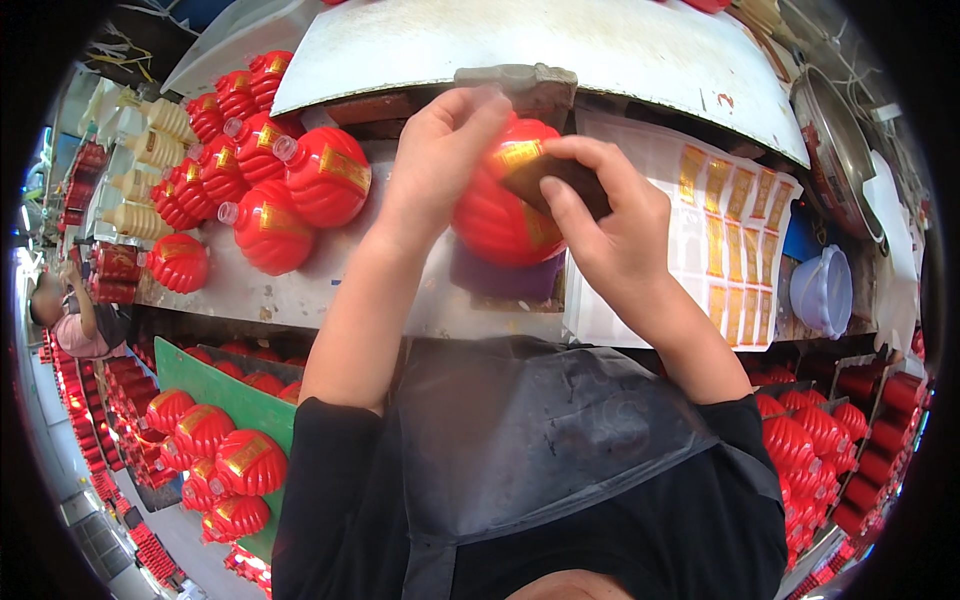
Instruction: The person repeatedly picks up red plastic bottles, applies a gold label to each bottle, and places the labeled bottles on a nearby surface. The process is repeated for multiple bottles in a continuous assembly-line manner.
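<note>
A red, round-bellied ribbed plastic bottle (490, 218) lies in front of me on the work table, with a gold label (518, 155) on its side. My right hand (615, 215) grips a dark brown flat pad (560, 185) between thumb and fingers, and the pad lies against the bottle. Over the bottle's upper left side, my left hand (445, 140) is closed in a pinch. Its fingertips are blurred, and whatever they hold is hidden. Beneath the bottle is a purple cloth or pad (505, 277).
Several red bottles (325, 180) stand on the table to the left. To the right lies a white sheet (690, 240) with rows of gold labels. Beyond it is a pale blue bucket (822, 290). A white board (560, 50) edges the far side. A green panel (190, 375) and more red bottles are below left.
</note>
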